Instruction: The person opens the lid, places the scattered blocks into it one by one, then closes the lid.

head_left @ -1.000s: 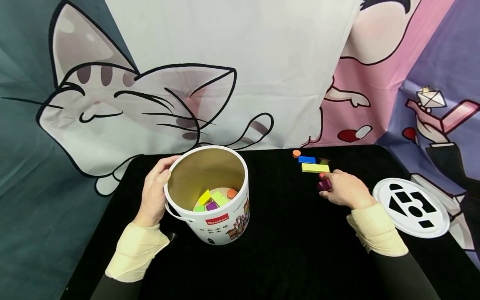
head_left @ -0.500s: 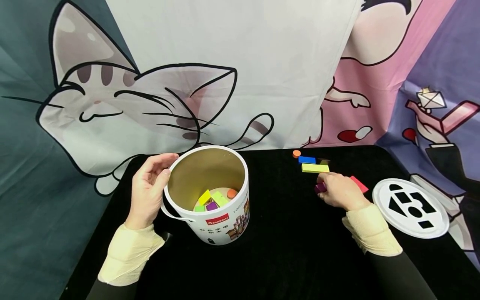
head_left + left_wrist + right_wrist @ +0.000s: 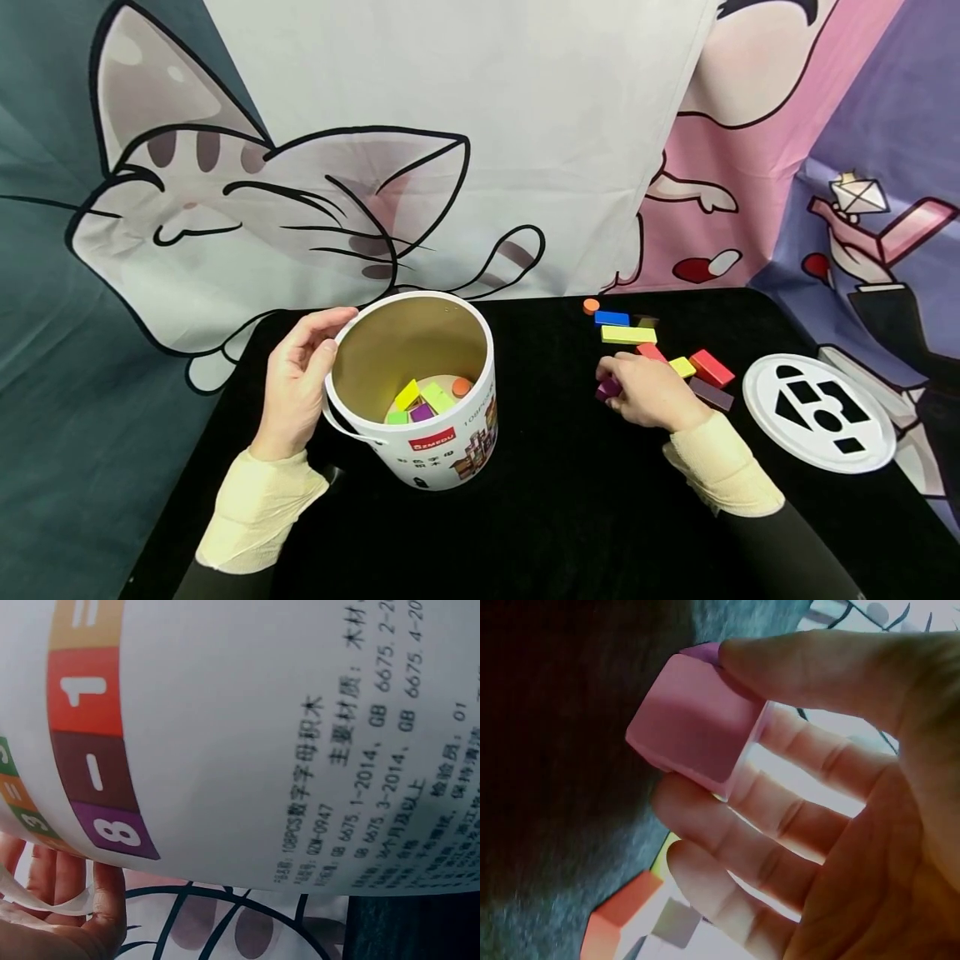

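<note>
A white bucket [image 3: 467,433] with printed sides stands upright on the black table, several coloured blocks inside. My left hand [image 3: 300,383] rests loosely at its left rim, fingers relaxed; in the left wrist view the fingers [image 3: 66,881] sit behind the pale handle [image 3: 45,904], close to the wall. With thumb and fingers, my right hand [image 3: 651,392] pinches a purple block [image 3: 608,387] low over the table. The right wrist view shows this block [image 3: 694,712] pinkish under the light. Just behind that hand lie red [image 3: 711,368], yellow [image 3: 682,367] and dull purple [image 3: 711,394] blocks.
Farther back lie a yellow bar [image 3: 628,335], a blue block [image 3: 612,318] and an orange round piece [image 3: 591,307]. A white lid [image 3: 806,442] with shaped holes lies at the right. Printed cloth hangs behind the table.
My right hand has moved left with the purple block, uncovering red, yellow and dull purple blocks. My left hand has loosened from the bucket rim. The bucket has barely moved.
</note>
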`<state>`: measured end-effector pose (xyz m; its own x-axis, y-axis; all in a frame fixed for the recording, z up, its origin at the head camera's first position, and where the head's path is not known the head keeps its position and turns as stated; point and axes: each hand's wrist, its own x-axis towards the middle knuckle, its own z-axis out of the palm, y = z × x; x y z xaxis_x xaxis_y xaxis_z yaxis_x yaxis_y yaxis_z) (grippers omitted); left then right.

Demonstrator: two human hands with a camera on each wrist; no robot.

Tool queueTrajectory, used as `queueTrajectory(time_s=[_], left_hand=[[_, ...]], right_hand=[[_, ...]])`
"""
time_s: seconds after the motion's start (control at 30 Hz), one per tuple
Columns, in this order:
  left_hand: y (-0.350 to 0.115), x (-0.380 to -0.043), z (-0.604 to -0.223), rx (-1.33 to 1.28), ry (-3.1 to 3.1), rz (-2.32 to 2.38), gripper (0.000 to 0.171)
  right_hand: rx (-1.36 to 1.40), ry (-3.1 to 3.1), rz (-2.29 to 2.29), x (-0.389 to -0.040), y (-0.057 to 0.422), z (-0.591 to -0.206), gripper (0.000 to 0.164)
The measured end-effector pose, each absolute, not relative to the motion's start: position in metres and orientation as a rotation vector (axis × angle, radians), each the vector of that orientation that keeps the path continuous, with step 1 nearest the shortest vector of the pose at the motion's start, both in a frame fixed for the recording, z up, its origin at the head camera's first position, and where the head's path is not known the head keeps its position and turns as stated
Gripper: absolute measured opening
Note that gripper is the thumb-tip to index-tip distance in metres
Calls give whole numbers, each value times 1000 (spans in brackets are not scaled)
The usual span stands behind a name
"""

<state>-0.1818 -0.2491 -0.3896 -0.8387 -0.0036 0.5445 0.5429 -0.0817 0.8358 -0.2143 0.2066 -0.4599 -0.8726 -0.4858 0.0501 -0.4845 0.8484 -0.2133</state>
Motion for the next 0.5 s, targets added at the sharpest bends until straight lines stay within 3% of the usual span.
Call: queueTrajectory(time_s=[0.5], left_hand=[[-251, -187, -397, -515, -1952, -1987, 36]], right_hand=[[-911, 3054, -397, -208, 190, -462, 31]])
